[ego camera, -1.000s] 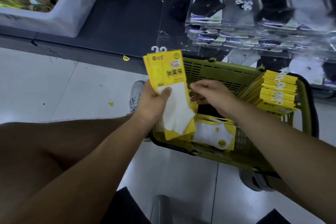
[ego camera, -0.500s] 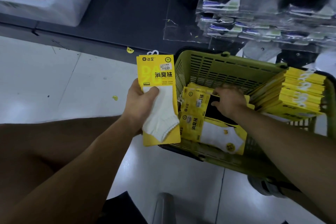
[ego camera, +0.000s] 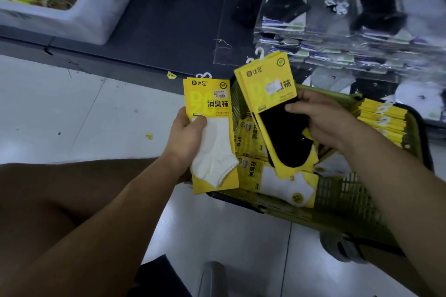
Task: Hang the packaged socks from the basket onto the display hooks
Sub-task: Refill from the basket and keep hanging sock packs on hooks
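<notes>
My left hand (ego camera: pixel 185 137) grips a yellow pack of white socks (ego camera: pixel 212 132) with a white hook on top, held upright left of the green basket (ego camera: pixel 342 198). My right hand (ego camera: pixel 323 123) pinches yellow packs of black socks (ego camera: pixel 277 118), lifted and tilted above the basket. More yellow sock packs (ego camera: pixel 272 176) lie flat in the basket, and a stack of yellow packs (ego camera: pixel 383 123) stands at its right side. Hanging clear-wrapped socks (ego camera: pixel 337 19) fill the display at the upper right.
A white bin (ego camera: pixel 96 12) with mixed goods sits on the dark base shelf (ego camera: pixel 169 38) at upper left. The white tiled floor (ego camera: pixel 72 116) spreads to the left. My left knee (ego camera: pixel 48 200) is in the lower left, and a shoe (ego camera: pixel 342 251) is under the basket.
My right hand went down into the basket, took hold of the black-sock packs and lifted them up. My left hand kept its white-sock pack and stayed about where it was.
</notes>
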Demonstrator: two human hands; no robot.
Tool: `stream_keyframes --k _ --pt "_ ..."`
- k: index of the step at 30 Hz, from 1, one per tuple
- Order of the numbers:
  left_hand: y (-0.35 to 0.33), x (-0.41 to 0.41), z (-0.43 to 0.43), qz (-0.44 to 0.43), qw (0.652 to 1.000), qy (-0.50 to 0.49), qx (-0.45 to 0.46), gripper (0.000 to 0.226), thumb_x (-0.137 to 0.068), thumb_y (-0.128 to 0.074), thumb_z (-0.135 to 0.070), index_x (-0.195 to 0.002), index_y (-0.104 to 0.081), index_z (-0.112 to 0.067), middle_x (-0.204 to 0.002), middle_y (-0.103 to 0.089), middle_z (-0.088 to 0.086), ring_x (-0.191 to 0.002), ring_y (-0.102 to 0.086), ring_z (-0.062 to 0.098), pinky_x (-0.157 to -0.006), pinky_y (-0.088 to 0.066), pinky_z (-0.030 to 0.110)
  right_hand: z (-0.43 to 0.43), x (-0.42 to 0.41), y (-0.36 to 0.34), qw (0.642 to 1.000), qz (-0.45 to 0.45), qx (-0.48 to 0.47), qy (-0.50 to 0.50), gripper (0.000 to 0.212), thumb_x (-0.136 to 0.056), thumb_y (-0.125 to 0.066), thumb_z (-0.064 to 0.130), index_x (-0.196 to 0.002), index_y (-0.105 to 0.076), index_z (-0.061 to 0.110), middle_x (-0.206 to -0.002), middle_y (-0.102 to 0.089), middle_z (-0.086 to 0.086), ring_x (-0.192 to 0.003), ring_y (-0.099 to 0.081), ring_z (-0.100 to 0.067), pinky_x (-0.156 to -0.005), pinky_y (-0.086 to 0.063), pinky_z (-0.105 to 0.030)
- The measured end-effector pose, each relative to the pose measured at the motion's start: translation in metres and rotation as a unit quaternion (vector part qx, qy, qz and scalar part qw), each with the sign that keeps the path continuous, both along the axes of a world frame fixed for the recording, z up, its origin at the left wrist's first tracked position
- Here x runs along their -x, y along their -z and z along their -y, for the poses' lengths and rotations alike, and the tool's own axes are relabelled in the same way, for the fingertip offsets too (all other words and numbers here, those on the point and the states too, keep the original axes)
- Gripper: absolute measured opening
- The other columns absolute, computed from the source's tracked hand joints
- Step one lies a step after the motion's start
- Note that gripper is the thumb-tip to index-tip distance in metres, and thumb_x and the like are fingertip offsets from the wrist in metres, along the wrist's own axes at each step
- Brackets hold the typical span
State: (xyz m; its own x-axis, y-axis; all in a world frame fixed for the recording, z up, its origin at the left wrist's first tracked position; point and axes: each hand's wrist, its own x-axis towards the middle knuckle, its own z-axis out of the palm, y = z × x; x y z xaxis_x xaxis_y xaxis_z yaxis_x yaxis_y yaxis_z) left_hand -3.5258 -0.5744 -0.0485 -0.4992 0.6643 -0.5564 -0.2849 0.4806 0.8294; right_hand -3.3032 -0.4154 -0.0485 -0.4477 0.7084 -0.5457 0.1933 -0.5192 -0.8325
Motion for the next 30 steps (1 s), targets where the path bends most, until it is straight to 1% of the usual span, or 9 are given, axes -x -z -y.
stream_keyframes --k 2,4,7,11,15,19,23,27,30 --pt "-0.004 -0.006 -0.001 0.014 1.000 -0.006 -0.021 0.031 -0.081 -0.055 -0.031 -0.105 -0.074 -0.033 -0.121 -0.070 0.019 -0.116 -0.069 0.043 -0.104 -0.052 0.068 0.016 0.014 -0.013 0.995 -0.079 0.053 0.005 0.019 -0.090 -0.062 -0.003 -0.103 -0.067 0.009 -0.097 -0.076 -0.006 -0.087 -0.073 -0.020 -0.076 -0.059 -0.026" --pt "-0.006 -0.011 -0.002 0.049 0.998 0.002 -0.036 0.045 -0.088 -0.053 -0.041 -0.127 -0.070 -0.026 -0.134 -0.068 0.019 -0.127 -0.064 0.042 -0.113 -0.045 0.066 0.036 0.028 -0.018 0.993 -0.096 0.074 -0.007 0.017 -0.088 -0.065 -0.003 -0.098 -0.066 0.011 -0.092 -0.077 -0.005 -0.082 -0.074 -0.019 -0.072 -0.060 -0.028" --pt "-0.006 -0.018 -0.002 0.119 0.991 0.046 -0.049 0.062 -0.092 -0.053 -0.052 -0.145 -0.058 -0.018 -0.139 -0.069 0.014 -0.130 -0.065 0.037 -0.117 -0.044 0.060 0.058 0.042 -0.018 0.999 -0.013 -0.002 -0.035 0.015 -0.088 -0.073 0.005 -0.089 -0.063 0.015 -0.083 -0.074 0.000 -0.076 -0.071 -0.015 -0.065 -0.056 -0.032" --pt "-0.002 -0.019 0.000 0.002 0.992 0.098 -0.077 0.036 -0.090 -0.070 -0.030 -0.126 -0.068 -0.026 -0.122 -0.079 0.000 -0.117 -0.075 0.023 -0.108 -0.055 0.053 0.066 0.046 -0.008 0.967 0.105 -0.217 -0.082 0.014 -0.087 -0.078 0.029 -0.086 -0.067 0.021 -0.076 -0.068 0.001 -0.072 -0.066 -0.017 -0.067 -0.055 -0.039" --pt "0.003 -0.001 0.005 0.051 0.995 0.051 -0.065 0.034 -0.090 -0.072 -0.025 -0.124 -0.068 -0.029 -0.119 -0.080 0.004 -0.111 -0.077 0.029 -0.099 -0.059 0.057 0.052 0.022 0.024 0.946 0.192 -0.233 -0.120 0.020 -0.098 -0.063 0.033 -0.081 -0.072 0.025 -0.084 -0.073 0.000 -0.079 -0.068 -0.022 -0.079 -0.057 -0.048" --pt "0.011 0.013 0.016 0.070 0.995 0.038 -0.052 0.032 -0.095 -0.069 -0.021 -0.126 -0.068 -0.026 -0.118 -0.079 0.009 -0.105 -0.079 0.032 -0.079 -0.065 0.044 0.052 -0.014 0.081 0.883 0.303 -0.190 -0.305 0.020 -0.099 -0.062 0.022 -0.106 -0.075 0.008 -0.113 -0.073 -0.011 -0.106 -0.066 -0.028 -0.094 -0.053 -0.043" --pt "0.016 0.014 0.019 0.065 0.995 0.053 -0.044 0.033 -0.094 -0.067 -0.019 -0.127 -0.070 -0.024 -0.119 -0.079 0.008 -0.106 -0.079 0.031 -0.077 -0.065 0.039 0.071 -0.033 0.117 0.820 0.369 -0.195 -0.391 0.049 -0.097 -0.065 0.035 -0.140 -0.057 0.013 -0.147 -0.055 -0.006 -0.136 -0.048 -0.026 -0.110 -0.041 -0.037" --pt "0.016 0.014 0.018 0.066 0.995 0.059 -0.047 0.029 -0.098 -0.066 -0.014 -0.125 -0.070 -0.024 -0.119 -0.079 0.009 -0.106 -0.079 0.031 -0.077 -0.065 0.039 0.079 -0.035 0.133 0.785 0.407 -0.270 -0.380 0.055 -0.096 -0.065 0.039 -0.145 -0.052 0.019 -0.148 -0.053 -0.004 -0.137 -0.042 -0.029 -0.110 -0.037 -0.035" --pt "0.018 0.015 0.019 0.066 0.995 0.062 -0.045 0.030 -0.099 -0.065 -0.013 -0.128 -0.069 -0.022 -0.121 -0.078 0.010 -0.107 -0.078 0.032 -0.079 -0.065 0.040 0.079 -0.033 0.134 0.772 0.413 -0.307 -0.374 0.047 -0.094 -0.067 0.039 -0.137 -0.060 0.020 -0.139 -0.061 -0.004 -0.128 -0.051 -0.027 -0.105 -0.042 -0.035"
